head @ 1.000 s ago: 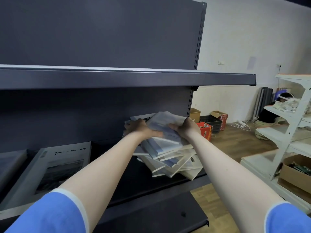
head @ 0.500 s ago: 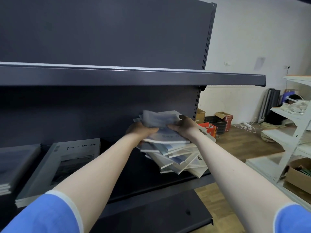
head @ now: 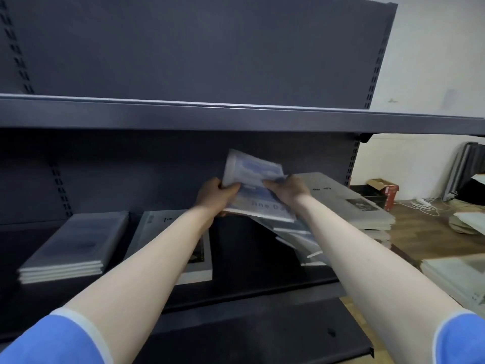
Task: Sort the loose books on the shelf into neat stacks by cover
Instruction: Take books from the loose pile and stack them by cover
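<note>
Both hands hold a thin book with a pale blue cover (head: 253, 190), lifted off a loose pile of books (head: 296, 235) on the dark shelf (head: 236, 261). My left hand (head: 214, 197) grips its left edge. Its right edge is held by my right hand (head: 287, 190). The book tilts up at the back. To the left lies a grey-covered book (head: 154, 222) partly hidden by my left forearm. A neat stack with dark blurred covers (head: 76, 248) sits further left. A grey stack (head: 351, 203) lies at the shelf's right end.
The upper shelf board (head: 236, 116) overhangs the hands closely. A lower shelf (head: 249, 334) juts out below. To the right lie a wooden floor with cardboard boxes (head: 383, 187), cables, and a white rack holding books (head: 456, 274).
The blue-covered book has risen off the loose pile and shifted left, held by both hands. The camera has swung left, bringing the dark stack at the left into view.
</note>
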A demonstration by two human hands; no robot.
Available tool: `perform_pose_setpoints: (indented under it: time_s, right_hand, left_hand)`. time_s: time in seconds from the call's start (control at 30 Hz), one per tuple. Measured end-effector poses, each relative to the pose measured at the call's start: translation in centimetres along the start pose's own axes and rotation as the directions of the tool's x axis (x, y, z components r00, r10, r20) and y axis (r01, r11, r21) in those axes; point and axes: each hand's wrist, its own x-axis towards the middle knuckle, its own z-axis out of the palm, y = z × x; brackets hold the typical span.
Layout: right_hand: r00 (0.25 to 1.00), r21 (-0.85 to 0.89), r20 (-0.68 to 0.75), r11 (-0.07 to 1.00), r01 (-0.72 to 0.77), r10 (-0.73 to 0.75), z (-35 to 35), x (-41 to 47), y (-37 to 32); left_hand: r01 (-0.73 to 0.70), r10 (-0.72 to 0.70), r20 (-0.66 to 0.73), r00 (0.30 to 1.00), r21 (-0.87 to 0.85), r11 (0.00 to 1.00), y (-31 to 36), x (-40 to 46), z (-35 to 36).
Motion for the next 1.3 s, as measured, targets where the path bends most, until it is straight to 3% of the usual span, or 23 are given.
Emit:
perform_pose_setpoints:
  time_s: [0.3, 0.57, 1.0, 1.3]
  right_hand:
    - [0.993, 0.041, 0.11, 0.998, 0.042, -0.046, 10.4, -2.8, -5.4]
    - [0.975, 0.072, 0.182, 0.991, 0.117, -0.128, 19.0, -5.6, -10.5]
    - [0.966, 0.037, 0.211, 0.989, 0.145, -0.149, 29.0, -8.7, -14.7]
    - [0.956, -0.022, 0.268, 0.991, 0.132, -0.122, 32.4, -9.9, -15.5]
  left_hand:
    - [0.125, -0.099, -0.134, 0.986, 0.203, 0.971, -5.2, -0.6, -10.1]
    - [0.245, -0.149, -0.259, 0.954, 0.396, 0.885, -10.0, -2.2, -18.7]
    - [0.455, -0.262, -0.43, 0.864, 0.444, 0.772, -15.0, -5.3, -26.4]
    - [0.496, -0.283, -0.46, 0.842, 0.452, 0.742, -17.1, -6.7, -27.9]
